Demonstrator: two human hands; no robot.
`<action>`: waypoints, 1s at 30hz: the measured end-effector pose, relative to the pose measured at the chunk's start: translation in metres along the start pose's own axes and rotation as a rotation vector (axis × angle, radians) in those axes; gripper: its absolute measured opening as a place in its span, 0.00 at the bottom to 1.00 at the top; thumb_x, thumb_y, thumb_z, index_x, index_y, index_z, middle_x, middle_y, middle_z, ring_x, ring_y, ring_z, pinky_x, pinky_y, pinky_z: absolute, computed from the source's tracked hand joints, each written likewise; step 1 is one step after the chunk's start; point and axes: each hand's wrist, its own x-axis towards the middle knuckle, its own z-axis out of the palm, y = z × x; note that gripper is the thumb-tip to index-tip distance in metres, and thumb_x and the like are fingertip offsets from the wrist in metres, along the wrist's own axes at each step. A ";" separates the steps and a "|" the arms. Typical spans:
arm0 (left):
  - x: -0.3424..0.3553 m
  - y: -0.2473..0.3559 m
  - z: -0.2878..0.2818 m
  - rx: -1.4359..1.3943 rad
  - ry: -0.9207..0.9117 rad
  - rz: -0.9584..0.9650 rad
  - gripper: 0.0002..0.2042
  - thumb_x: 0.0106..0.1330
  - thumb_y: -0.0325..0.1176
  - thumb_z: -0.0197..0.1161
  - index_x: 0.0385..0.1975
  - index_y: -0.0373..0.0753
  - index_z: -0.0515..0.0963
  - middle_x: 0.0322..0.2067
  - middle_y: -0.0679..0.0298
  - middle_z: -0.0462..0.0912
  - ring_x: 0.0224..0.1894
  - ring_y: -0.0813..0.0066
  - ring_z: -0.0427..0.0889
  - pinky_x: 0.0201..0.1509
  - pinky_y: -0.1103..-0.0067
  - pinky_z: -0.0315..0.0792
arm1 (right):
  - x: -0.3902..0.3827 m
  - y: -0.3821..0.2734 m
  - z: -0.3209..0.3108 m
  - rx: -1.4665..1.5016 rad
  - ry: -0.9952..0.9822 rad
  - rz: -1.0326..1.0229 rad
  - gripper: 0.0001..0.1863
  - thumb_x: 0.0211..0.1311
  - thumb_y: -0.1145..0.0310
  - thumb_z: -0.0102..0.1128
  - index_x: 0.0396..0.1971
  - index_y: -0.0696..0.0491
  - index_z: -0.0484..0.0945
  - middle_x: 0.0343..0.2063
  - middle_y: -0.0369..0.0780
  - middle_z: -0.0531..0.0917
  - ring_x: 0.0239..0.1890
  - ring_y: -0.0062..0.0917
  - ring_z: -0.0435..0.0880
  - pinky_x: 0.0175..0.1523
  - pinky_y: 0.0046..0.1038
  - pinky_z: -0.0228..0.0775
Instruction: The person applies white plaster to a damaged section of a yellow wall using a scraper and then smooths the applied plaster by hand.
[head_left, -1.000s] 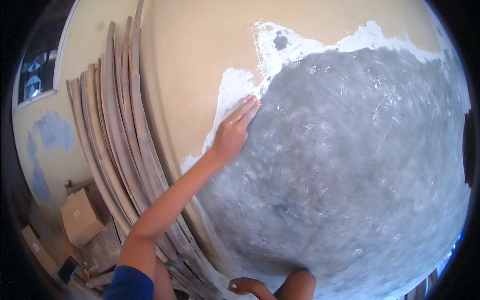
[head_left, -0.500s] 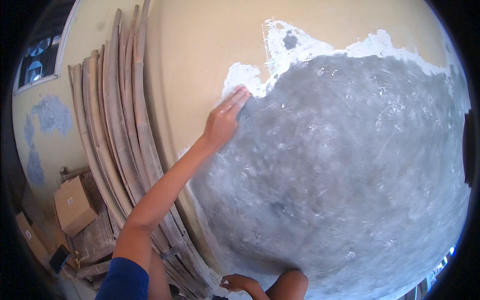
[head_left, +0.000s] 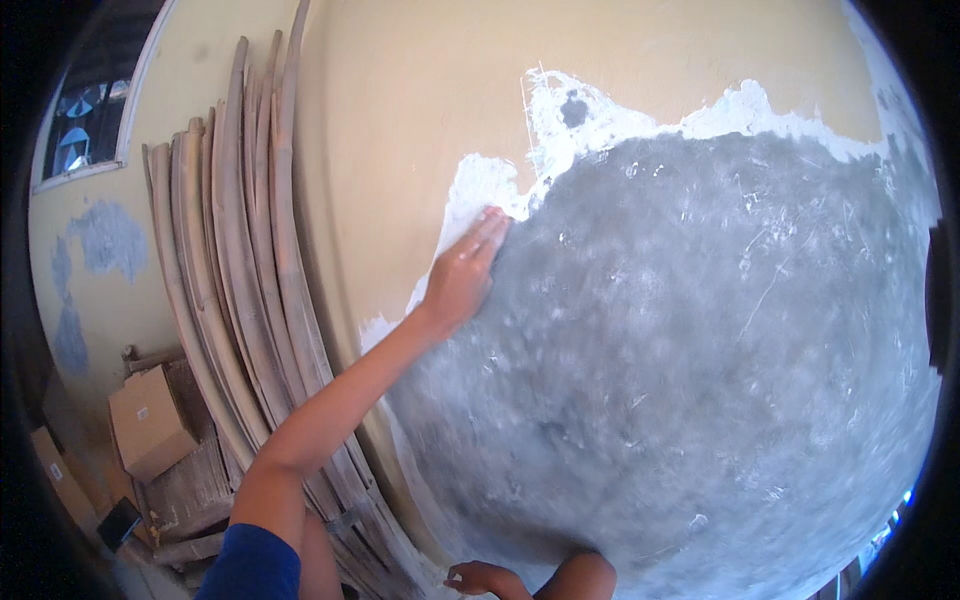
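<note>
My left hand (head_left: 463,275) is stretched up against the wall, fingers flat and close together, open, their tips on the white filler (head_left: 475,180) at the left edge of a large grey plastered patch (head_left: 680,350). Cream paint (head_left: 420,90) surrounds the filler's jagged border. Whether anything lies beneath those fingers is hidden. Low at the bottom centre, my right hand (head_left: 472,577) hangs open beside my bent knee (head_left: 585,575), fingers loosely curled, with nothing visible in them.
Long split bamboo poles (head_left: 250,230) lean on the wall at the left, beside cardboard boxes (head_left: 150,410) and a small dark flat object (head_left: 118,522). Above these are a window (head_left: 90,110) and a smaller grey wall patch (head_left: 110,240).
My left hand has shifted slightly back and forth along the filler edge, first leftward, then a little rightward. The whole view has shifted slightly. My right hand stays low by the knee.
</note>
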 end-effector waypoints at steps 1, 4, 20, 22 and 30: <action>0.006 0.004 0.002 0.003 -0.007 0.040 0.30 0.41 0.10 0.47 0.50 0.35 0.70 0.52 0.57 0.71 0.57 0.65 0.68 0.58 0.75 0.67 | 0.009 0.005 0.000 -0.004 -0.042 -0.008 0.22 0.59 0.47 0.48 0.37 0.52 0.74 0.33 0.46 0.78 0.38 0.38 0.76 0.43 0.36 0.66; 0.003 0.011 0.001 0.018 -0.020 0.066 0.30 0.41 0.09 0.48 0.51 0.35 0.70 0.53 0.57 0.71 0.57 0.65 0.68 0.57 0.75 0.67 | 0.013 0.004 -0.001 0.007 -0.198 0.023 0.22 0.59 0.47 0.48 0.37 0.52 0.74 0.34 0.45 0.78 0.38 0.39 0.76 0.43 0.36 0.67; 0.002 -0.004 -0.005 0.062 -0.025 0.034 0.25 0.49 0.13 0.48 0.50 0.35 0.70 0.53 0.58 0.70 0.56 0.66 0.69 0.55 0.76 0.69 | 0.006 -0.039 -0.027 -0.086 -0.285 0.101 0.23 0.60 0.47 0.45 0.40 0.52 0.75 0.35 0.46 0.79 0.39 0.40 0.77 0.44 0.37 0.68; 0.001 0.009 -0.002 0.017 -0.023 0.025 0.24 0.49 0.13 0.49 0.49 0.36 0.71 0.53 0.58 0.70 0.56 0.66 0.69 0.54 0.75 0.69 | 0.010 -0.039 -0.028 -0.106 -0.269 0.083 0.23 0.60 0.47 0.46 0.40 0.52 0.75 0.36 0.46 0.79 0.39 0.39 0.77 0.44 0.37 0.68; 0.005 -0.008 -0.012 0.044 -0.027 0.040 0.31 0.41 0.10 0.49 0.51 0.36 0.69 0.53 0.57 0.70 0.57 0.65 0.68 0.57 0.76 0.68 | 0.009 -0.045 -0.035 -0.074 -0.385 0.139 0.25 0.62 0.47 0.42 0.48 0.50 0.72 0.43 0.45 0.77 0.46 0.41 0.74 0.50 0.35 0.65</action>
